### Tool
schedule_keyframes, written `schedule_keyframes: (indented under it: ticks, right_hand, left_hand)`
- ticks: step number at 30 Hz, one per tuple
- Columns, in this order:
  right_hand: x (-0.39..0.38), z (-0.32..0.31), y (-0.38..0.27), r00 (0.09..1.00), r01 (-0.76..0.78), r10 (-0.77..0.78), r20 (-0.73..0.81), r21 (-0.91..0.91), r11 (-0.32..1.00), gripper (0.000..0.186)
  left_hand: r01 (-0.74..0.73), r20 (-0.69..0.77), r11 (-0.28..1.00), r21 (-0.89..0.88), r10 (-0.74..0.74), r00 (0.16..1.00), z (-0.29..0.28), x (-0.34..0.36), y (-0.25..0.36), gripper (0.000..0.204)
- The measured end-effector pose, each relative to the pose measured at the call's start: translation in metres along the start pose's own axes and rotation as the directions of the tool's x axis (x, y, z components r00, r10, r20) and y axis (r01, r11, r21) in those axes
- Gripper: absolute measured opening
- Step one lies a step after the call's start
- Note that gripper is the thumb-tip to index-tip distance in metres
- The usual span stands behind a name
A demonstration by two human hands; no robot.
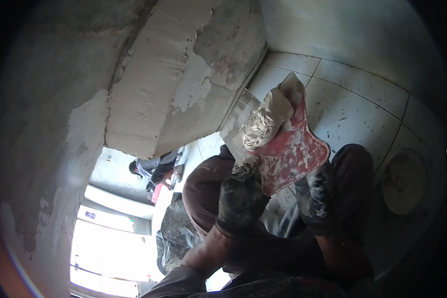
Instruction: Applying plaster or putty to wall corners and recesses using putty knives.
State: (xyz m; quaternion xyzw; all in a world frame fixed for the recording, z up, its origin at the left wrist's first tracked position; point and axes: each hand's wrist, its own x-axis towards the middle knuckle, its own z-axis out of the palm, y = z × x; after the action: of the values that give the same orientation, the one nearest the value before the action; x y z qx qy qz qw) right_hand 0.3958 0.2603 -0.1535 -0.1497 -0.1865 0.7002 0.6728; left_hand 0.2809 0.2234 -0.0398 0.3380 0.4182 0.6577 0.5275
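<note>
While a single heap of pale paste [270,119] is borne on one red board [294,154] above the tiled floor [355,114], the board is gripped at its near edge by the right hand [317,201], fingers curled around it, its face apparently turned upward so that nothing is spilled. By the left hand [241,198], also tightly curled, one broad blade [233,133] appears to be held beside the heap, presumably so that its edge is kept in check; the grip itself is hidden. Two dark gloves [236,211] are worn. Beyond one patched wall [154,84], one other person [159,166] is seen.
</note>
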Motion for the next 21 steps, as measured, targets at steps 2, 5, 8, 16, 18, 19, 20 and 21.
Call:
schedule_keyframes:
  ticks: [2,5,8,16,18,19,20,21]
  right_hand:
    - [-0.001,0.004,0.017,0.997,-0.043,0.046,0.066,-0.041,0.998,0.063]
    - [-0.005,0.007,0.011,0.936,-0.248,0.350,-0.024,0.663,0.707,0.052]
    - [-0.014,-0.022,0.055,0.868,0.477,-0.389,0.309,-0.737,0.479,0.047]
    - [-0.004,0.005,0.079,0.784,0.621,-0.332,0.524,-0.665,0.416,0.048]
    - [-0.006,-0.006,0.081,0.879,0.475,-0.237,0.413,-0.730,0.491,0.050]
    - [-0.005,-0.005,0.074,0.869,0.487,-0.273,0.412,-0.810,0.327,0.050]
    - [-0.003,-0.001,0.067,0.854,0.481,-0.311,0.417,-0.860,0.168,0.051]
    - [-0.001,0.005,0.063,0.840,0.453,-0.338,0.424,-0.891,0.007,0.051]
  left_hand:
    - [-0.299,0.299,-0.026,0.954,0.181,0.937,-0.034,0.001,-0.017,0.026]
    - [-0.166,0.066,0.377,0.911,0.265,0.962,-0.025,0.003,-0.039,0.022]
    - [-0.169,0.014,0.464,0.869,0.319,0.948,-0.064,0.010,-0.042,0.020]
    - [-0.269,0.241,0.005,0.963,0.428,0.871,-0.099,0.001,-0.008,0.021]
    - [-0.291,0.038,0.496,0.818,0.459,0.888,-0.105,0.000,-0.002,0.020]
    - [-0.261,-0.164,0.840,0.477,0.376,0.912,-0.109,0.001,0.001,0.020]
    - [-0.207,-0.303,0.978,0.029,0.206,0.930,-0.114,0.002,0.007,0.020]
    - [-0.284,-0.276,0.910,0.302,0.368,0.888,-0.132,-0.001,0.010,0.025]
